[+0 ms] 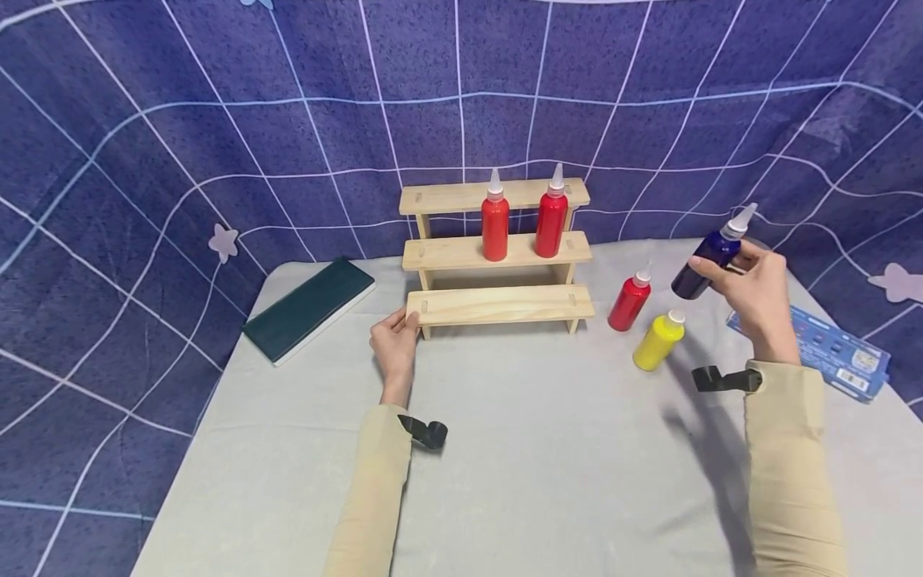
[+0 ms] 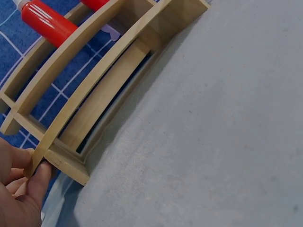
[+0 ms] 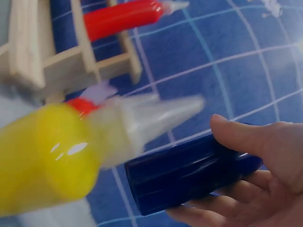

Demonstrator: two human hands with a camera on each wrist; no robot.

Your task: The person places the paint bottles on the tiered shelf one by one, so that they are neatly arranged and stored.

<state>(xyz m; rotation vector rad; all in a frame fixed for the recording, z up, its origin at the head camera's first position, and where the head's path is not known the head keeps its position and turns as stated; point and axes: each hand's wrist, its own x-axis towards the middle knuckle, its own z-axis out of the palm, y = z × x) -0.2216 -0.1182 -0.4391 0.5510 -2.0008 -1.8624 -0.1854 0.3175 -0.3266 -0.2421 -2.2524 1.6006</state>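
My right hand (image 1: pixel 763 292) grips a dark blue squeeze bottle (image 1: pixel 703 264) with a clear pointed nozzle, tilted and raised at the right. In the right wrist view the blue bottle (image 3: pixel 184 172) lies between thumb and fingers. My left hand (image 1: pixel 395 344) pinches the left end of the bottom step of a three-step wooden rack (image 1: pixel 497 306); thumb and fingers close around the board's end in the left wrist view. Two red bottles (image 1: pixel 494 228) (image 1: pixel 551 223) stand on the middle step. A third red bottle (image 1: pixel 629 303) and a yellow bottle (image 1: pixel 658 343) stand on the table right of the rack.
A dark green box or book (image 1: pixel 310 308) with a white edge lies left of the rack. Beneath and beyond my right forearm lies a blue printed box (image 1: pixel 840 353). A blue gridded curtain (image 1: pixel 461 88) hangs behind the pale cloth-covered table (image 1: pixel 519 449).
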